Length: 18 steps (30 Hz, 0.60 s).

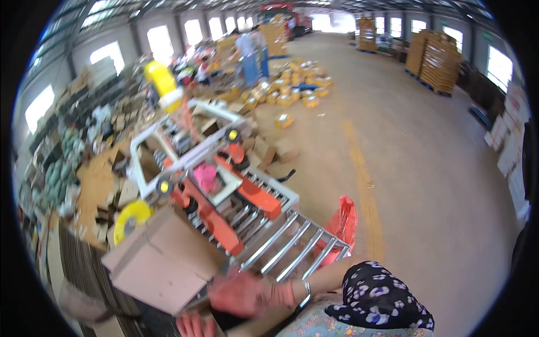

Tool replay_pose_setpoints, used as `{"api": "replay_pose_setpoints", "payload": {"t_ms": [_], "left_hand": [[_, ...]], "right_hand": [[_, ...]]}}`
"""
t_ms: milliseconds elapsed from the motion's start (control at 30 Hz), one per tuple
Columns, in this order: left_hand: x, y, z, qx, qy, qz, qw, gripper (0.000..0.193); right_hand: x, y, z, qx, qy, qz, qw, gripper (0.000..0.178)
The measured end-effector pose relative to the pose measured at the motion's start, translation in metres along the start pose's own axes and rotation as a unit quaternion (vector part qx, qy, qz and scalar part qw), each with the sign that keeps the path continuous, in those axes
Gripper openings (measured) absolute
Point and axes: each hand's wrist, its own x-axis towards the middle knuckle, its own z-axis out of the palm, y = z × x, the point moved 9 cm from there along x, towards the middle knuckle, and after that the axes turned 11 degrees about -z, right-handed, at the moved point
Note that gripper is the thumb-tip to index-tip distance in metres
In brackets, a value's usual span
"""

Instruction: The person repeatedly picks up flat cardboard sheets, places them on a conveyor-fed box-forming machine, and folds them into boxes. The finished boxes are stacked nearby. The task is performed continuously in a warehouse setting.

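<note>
A plain brown cardboard box [163, 264] sits tilted at the near end of a metal roller conveyor [289, 247], its flaps partly raised toward the machine. The right hand [241, 293], in a pink glove, rests against the box's lower right corner; motion blur hides the fingers, so whether they are spread or closed on the cardboard cannot be told. The left hand [193, 324], also in a pink glove, shows only as fingertips at the lower edge, just below the box, and its grip cannot be told either. Directly beyond the box stands an orange and white carton-sealing machine [216, 180] with orange side rails, blocking the way along the rollers. A yellow tape roll [130, 218] lies just left of the box, beside a stack of flattened cardboard [95, 188]. A red plastic bag [343, 222] hangs at the conveyor's right side. The floor [415, 168] is bare concrete with a faded yellow line. Farther off, small yellow cartons [295, 90] are strewn around a standing person [251, 56], and stacked pallets of boxes [435, 59] line the windowed warehouse wall.
</note>
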Motion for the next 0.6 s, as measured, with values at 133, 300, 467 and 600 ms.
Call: {"api": "replay_pose_setpoints", "payload": {"t_ms": [133,300,467,600], "left_hand": [[-0.001,-0.071,0.083,0.113,0.061,-0.053,0.990,0.060],[0.086,-0.120,0.169,-0.458,-0.144,-0.365,0.798,0.064],[0.255,-0.015,0.197,-0.437,-0.206,-0.128,0.866,0.050],[0.321,0.000,0.184,-0.166,0.208,-0.011,0.964,0.030]], "right_hand": [[-0.025,0.031,-0.040,-0.005,-0.115,0.116,0.987,0.037],[-0.136,0.024,-0.059,0.076,0.003,0.234,0.969,0.034],[-0.187,0.040,-0.122,-0.138,0.182,0.273,0.935,0.025],[-0.197,0.103,-0.064,-0.219,0.206,0.317,0.899,0.026]]}}
